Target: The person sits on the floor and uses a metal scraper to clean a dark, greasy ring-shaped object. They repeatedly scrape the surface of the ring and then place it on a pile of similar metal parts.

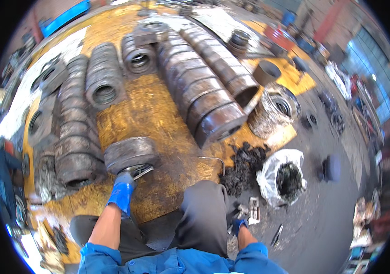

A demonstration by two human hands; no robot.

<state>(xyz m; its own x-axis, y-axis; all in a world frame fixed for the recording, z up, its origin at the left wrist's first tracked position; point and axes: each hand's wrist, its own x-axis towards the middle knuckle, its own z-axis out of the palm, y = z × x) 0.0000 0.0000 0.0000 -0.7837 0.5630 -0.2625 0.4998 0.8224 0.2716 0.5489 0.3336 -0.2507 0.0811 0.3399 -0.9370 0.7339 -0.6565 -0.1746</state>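
My left hand (124, 188), in a blue glove, is at the near lower edge of a thick, greasy steel housing (131, 153) with a round bore. The fingers look closed on its rim, partly hidden there. A bright metal strip (144, 172) shows beside the fingers; whether it is a tool or part of the housing is unclear. My right hand (239, 224), also in a blue glove, is low beside my right knee, by a small light metal piece (254, 210) on the floor. Its fingers are too dark and blurred to read.
Rows of similar steel housings (204, 91) lie along the yellow, oil-stained sheet (135, 102), with more (74, 123) on the left. At right are black greasy scraps (245, 166), a white bag (268, 180) of dark material, and pliers-like metal (276, 235) on the floor.
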